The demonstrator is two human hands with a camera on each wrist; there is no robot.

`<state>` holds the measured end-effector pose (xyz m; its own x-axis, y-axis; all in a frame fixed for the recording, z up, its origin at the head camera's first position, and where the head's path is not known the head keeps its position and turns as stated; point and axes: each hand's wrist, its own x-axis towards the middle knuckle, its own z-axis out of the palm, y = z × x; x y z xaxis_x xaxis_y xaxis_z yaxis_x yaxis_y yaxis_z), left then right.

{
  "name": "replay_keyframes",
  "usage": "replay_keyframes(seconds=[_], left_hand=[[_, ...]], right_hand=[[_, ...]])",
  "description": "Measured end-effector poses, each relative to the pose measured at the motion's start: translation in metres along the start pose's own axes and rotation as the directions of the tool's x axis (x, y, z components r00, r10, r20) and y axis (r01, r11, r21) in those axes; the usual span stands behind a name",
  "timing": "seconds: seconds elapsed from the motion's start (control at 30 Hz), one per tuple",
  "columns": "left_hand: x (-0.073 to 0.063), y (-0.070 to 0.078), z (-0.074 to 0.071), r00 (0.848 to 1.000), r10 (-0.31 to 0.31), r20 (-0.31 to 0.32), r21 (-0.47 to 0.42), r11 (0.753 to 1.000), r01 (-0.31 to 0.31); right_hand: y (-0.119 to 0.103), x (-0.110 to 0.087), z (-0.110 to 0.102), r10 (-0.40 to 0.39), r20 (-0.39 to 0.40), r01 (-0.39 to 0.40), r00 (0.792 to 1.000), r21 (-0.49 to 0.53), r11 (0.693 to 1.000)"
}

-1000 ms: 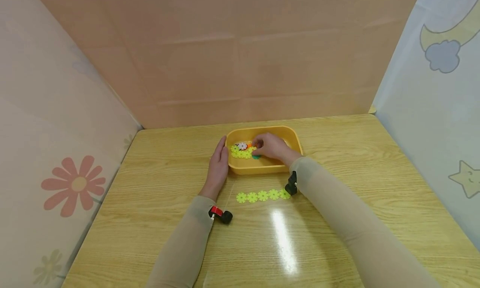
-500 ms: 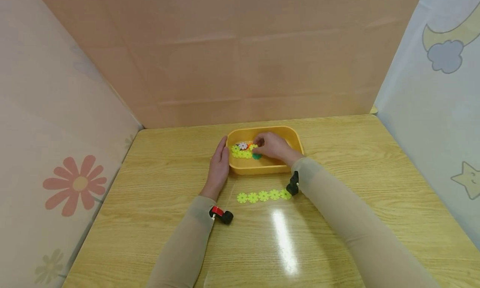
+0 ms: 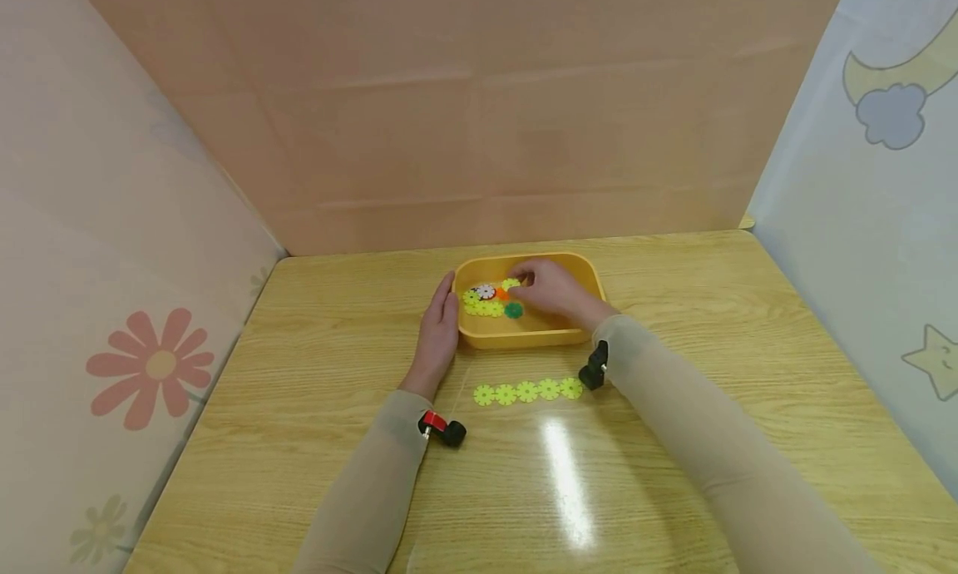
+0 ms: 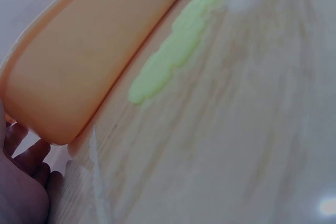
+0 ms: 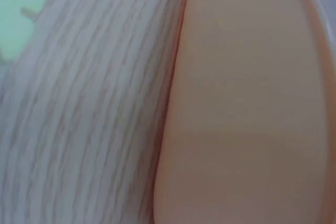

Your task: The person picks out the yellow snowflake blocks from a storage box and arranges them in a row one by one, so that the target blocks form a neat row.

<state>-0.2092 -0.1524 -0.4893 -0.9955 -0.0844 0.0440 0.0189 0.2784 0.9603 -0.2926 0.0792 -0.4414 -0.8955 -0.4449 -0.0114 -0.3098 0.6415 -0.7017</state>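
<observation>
Centrally in the head view, a yellow tray [image 3: 524, 339] stood on the wood-grain table [image 3: 314, 374]. The left hand [image 3: 437, 337] lay along the tray's left wall, its fingers extended and touching the outside, not wrapped around anything. At the lower left of the left wrist view, its fingers showed at the tray's corner.

The right hand [image 3: 552, 291] was inside the tray, thumb and fingers nearly closed, pinching a yellow-green flower disc [image 3: 511, 284]. Its fingers did not appear in the right wrist view.

Within the tray's left half lay a white disc [image 3: 486, 292], an orange piece [image 3: 502, 294], a green disc [image 3: 513, 310] and several overlapping yellow-green pieces [image 3: 485, 309]. How many overlapped could not be determined.

Below the tray, just right of frame centre, a row of five yellow-green discs [image 3: 527, 392] lay flat, neighbours edge to edge. A pink flower print [image 3: 159, 366] marked the panel at lower left.
</observation>
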Motion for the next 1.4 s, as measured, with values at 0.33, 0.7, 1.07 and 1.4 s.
replay_keyframes(seconds=[0.33,0.7,1.07,1.4], left_hand=[[0.001,-0.003,0.0,1.0,0.008,-0.008,-0.001,1.0,-0.008],[0.002,-0.002,0.002,1.0,0.012,-0.012,0.004,1.0,-0.012],[0.003,-0.002,0.003,1.0,0.018,-0.013,0.004,1.0,-0.018],[0.004,0.0,0.006,1.0,0.023,-0.005,0.003,1.0,-0.023]], right_hand=[[-0.003,-0.014,-0.014,-0.053,-0.07,0.055,0.996,0.019,0.998],[-0.004,-0.04,-0.033,-0.161,-0.159,0.153,0.974,-0.057,0.987],[-0.002,-0.073,-0.05,-0.201,-0.168,0.192,0.965,-0.064,0.979],[0.005,-0.104,-0.057,-0.214,-0.164,0.21,0.963,-0.042,0.977]])
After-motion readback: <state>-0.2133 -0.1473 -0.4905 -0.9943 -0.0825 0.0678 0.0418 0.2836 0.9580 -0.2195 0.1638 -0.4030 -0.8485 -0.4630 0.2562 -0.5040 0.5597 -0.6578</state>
